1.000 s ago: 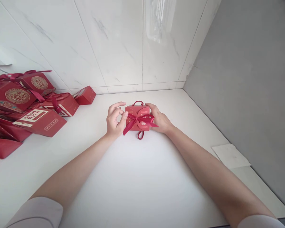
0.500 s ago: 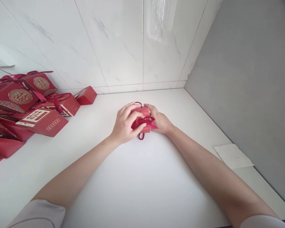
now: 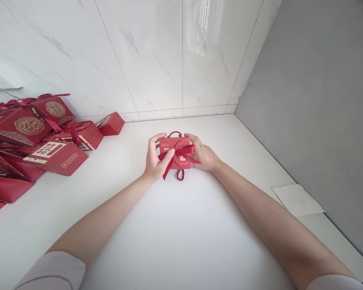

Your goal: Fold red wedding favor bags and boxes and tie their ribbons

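Note:
A small red gift box [image 3: 183, 164] with pale printing lies on the white table between my hands. A red ribbon bow [image 3: 184, 150] is tied across its top. One twisted cord handle [image 3: 175, 133] arches from its far side, and another cord loop [image 3: 180, 175] sticks out at the near side. My left hand [image 3: 155, 159] grips the left side, its thumb on top by the ribbon knot and its fingers behind the edge. At the right side, my right hand [image 3: 204, 155] curves around the box, with part of its fingers and thumb hidden behind it.
Several red gift boxes with ribbons [image 3: 30, 129] are piled at the left. A smaller red box [image 3: 111, 124] stands at the pile's right end by the marble-patterned wall [image 3: 157, 60]. A white paper sheet [image 3: 298, 200] lies near the grey panel [image 3: 320, 121] at the right.
My left hand has drawn back from over the bow to the box's left side, uncovering the top and the left ribbon tail. My right hand has barely moved.

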`<state>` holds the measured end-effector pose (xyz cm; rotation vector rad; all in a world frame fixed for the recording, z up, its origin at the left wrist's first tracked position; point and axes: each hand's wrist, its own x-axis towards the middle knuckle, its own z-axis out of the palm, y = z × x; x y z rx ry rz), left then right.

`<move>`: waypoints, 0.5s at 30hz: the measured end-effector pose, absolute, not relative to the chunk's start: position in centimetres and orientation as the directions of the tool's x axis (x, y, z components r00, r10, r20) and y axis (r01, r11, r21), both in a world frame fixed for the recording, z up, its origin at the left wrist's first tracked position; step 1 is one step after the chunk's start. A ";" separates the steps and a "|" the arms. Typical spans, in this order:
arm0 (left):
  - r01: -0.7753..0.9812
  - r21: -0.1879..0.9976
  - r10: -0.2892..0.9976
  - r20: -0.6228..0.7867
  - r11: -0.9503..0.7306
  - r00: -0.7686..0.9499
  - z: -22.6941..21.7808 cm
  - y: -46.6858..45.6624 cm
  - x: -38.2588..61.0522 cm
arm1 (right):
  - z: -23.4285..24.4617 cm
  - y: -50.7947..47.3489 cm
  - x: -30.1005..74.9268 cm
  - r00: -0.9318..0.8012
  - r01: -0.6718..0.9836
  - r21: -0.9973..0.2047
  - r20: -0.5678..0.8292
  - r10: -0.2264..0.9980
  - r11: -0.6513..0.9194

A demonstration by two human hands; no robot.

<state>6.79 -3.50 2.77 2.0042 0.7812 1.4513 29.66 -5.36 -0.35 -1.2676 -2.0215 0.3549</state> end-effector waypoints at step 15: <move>-0.029 0.944 0.736 0.274 -0.327 0.619 1.3 -0.6 5.8 | 1.5 -5.7 29.8 -0.363 -0.004 -0.963 0.254 0.897 0.271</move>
